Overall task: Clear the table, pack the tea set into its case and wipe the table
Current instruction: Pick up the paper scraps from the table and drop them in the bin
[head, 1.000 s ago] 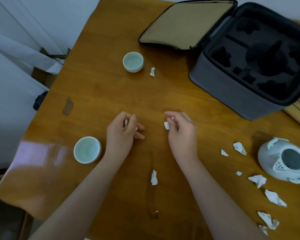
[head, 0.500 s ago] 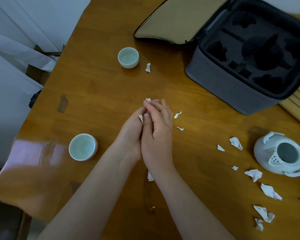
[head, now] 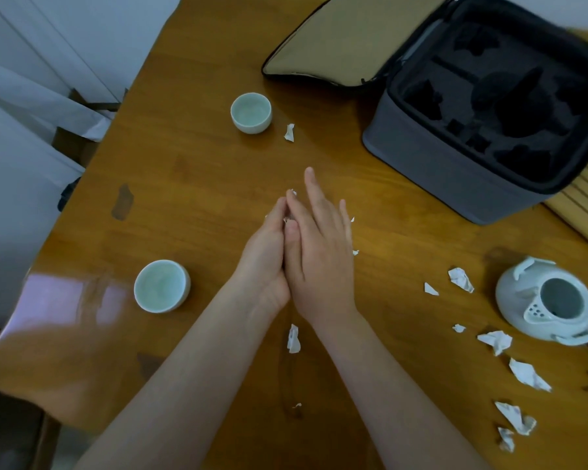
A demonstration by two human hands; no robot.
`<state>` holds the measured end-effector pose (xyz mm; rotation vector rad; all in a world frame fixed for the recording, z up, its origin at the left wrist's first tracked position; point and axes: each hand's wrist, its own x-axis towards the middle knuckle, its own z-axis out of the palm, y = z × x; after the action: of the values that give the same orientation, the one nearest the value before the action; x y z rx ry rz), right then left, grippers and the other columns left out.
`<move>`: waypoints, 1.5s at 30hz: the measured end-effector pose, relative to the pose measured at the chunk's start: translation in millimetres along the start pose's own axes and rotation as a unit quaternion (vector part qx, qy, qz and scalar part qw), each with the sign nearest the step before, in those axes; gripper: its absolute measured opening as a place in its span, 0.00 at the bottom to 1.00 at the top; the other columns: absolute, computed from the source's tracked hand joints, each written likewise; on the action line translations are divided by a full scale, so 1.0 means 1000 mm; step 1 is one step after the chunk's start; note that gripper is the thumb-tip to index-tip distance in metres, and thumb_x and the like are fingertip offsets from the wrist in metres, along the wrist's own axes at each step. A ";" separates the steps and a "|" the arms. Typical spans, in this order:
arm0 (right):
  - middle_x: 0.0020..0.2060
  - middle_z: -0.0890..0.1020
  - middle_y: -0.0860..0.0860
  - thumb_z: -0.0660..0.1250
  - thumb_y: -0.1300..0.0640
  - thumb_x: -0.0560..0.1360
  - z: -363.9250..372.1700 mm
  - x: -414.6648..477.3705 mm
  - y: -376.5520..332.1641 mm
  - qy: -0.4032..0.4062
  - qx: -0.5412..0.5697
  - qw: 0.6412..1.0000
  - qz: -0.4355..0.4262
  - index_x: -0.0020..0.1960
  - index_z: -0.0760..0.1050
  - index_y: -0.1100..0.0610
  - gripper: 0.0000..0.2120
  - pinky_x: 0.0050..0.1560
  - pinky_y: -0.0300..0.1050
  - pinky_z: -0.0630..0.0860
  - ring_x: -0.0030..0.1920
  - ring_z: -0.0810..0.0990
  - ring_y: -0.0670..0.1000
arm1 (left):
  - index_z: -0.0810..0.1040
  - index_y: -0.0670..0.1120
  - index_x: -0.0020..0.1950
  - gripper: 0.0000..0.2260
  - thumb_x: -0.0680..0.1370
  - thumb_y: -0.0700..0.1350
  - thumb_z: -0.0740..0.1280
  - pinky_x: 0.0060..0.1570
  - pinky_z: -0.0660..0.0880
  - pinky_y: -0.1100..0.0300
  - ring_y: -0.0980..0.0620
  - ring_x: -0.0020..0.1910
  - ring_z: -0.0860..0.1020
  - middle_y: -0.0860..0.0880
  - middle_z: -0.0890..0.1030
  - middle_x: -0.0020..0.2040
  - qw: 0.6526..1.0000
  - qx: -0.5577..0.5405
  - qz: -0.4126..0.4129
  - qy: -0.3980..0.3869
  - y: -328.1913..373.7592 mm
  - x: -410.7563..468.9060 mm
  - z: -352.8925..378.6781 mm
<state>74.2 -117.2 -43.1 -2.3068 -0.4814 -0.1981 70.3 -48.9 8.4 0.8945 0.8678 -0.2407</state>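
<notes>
Left hand [head: 265, 266] and right hand [head: 323, 262] press palm to palm, trapping paper scraps [head: 291, 193]. Remaining scraps [head: 494, 341] lie right, nearer the right hand, beside the teapot [head: 547, 300].

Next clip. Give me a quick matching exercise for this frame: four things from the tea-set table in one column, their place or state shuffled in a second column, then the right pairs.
Things
1. case
2. teapot
3. near cup
4. hands

Places or states
A. pressed together mid-table, paper bits between them
B. open, foam slots empty
C. at the table's right edge, lid off, scraps beside it
D. left of the left wrist, upright

Pairs: 1-B, 2-C, 3-D, 4-A
</notes>
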 end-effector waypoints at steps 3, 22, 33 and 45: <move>0.75 0.65 0.55 0.50 0.52 0.83 -0.003 -0.002 0.000 0.003 0.065 0.998 0.014 0.69 0.72 0.61 0.22 0.74 0.55 0.61 0.73 0.65 0.49 | 0.82 0.46 0.50 0.13 0.83 0.48 0.59 0.36 0.80 0.64 0.54 0.40 0.84 0.47 0.86 0.41 1.000 0.011 0.025 0.010 0.000 0.003 0.001; 0.77 0.60 0.52 0.57 0.61 0.82 0.042 0.148 0.042 -0.183 -0.218 0.958 -0.042 0.74 0.64 0.57 0.20 0.67 0.49 0.68 0.71 0.66 0.55 | 0.77 0.44 0.53 0.11 0.82 0.42 0.55 0.16 0.56 0.67 0.59 0.20 0.60 0.54 0.64 0.25 0.996 -0.076 0.027 0.039 0.023 0.027 -0.035; 0.55 0.79 0.54 0.60 0.68 0.78 0.038 0.131 0.046 -0.154 -0.234 0.956 -0.082 0.59 0.79 0.59 0.14 0.53 0.46 0.75 0.56 0.74 0.53 | 0.73 0.44 0.38 0.13 0.79 0.35 0.53 0.19 0.58 0.65 0.57 0.23 0.64 0.49 0.74 0.33 0.984 0.088 0.121 0.095 0.035 0.032 -0.056; 0.44 0.78 0.41 0.67 0.61 0.78 -0.039 0.002 0.003 -0.256 -0.006 0.942 0.217 0.72 0.68 0.44 0.25 0.40 0.30 0.74 0.42 0.76 0.39 | 0.79 0.55 0.59 0.12 0.83 0.47 0.57 0.30 0.66 0.63 0.59 0.29 0.70 0.58 0.73 0.32 0.811 0.535 0.221 0.083 0.020 0.022 -0.070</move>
<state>77.4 -146.2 -17.6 -2.4001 -0.2049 0.6283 55.8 20.5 -19.6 2.1761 0.6106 -0.2389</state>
